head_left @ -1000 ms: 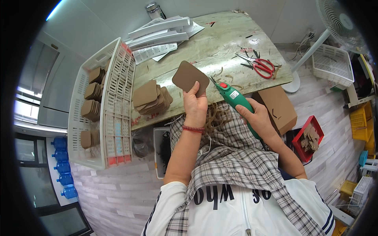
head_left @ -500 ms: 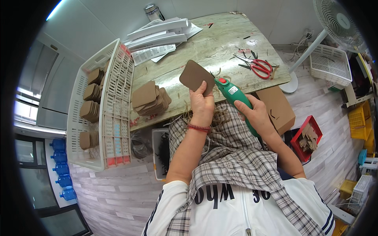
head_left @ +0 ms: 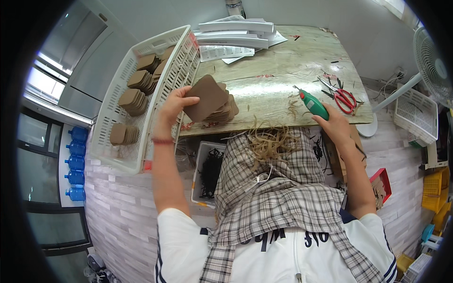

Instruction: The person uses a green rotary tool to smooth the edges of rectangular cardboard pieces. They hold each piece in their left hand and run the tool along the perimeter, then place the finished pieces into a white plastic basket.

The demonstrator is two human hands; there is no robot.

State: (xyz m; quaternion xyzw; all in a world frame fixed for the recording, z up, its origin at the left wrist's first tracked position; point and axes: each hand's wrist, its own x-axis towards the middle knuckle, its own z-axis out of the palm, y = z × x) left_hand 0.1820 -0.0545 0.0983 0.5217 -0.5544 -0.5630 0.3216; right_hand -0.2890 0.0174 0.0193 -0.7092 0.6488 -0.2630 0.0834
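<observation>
Brown rounded square (head_left: 205, 99) is held out now over the near left part of the table (head_left: 302, 61), tilted across a stack of like pieces (head_left: 229, 112); whether the two are touching cannot be told. It is pinched at its left corner by the left hand (head_left: 173, 107), thumb laid on top, the other fingers partly hidden. Over to the right, the green hand tool (head_left: 314, 106) is wrapped in the right hand (head_left: 334, 126), its narrow tip pointed far and left, well apart from the piece, with red-handled scissors (head_left: 345, 100) just beyond it to the right. Farther left, more stacks (head_left: 132, 101) are seen inside the white crate (head_left: 181, 63), and loose tan strips (head_left: 271, 144) are heaped on the checked apron (head_left: 273, 205). For a clean bit of handling here, the piece would best be kept by its margin, levelled, and lined up corner to corner with those beneath, so that the stack is not nudged askew; the tip, meanwhile, should be kept turned away from the left hand and forearm.
</observation>
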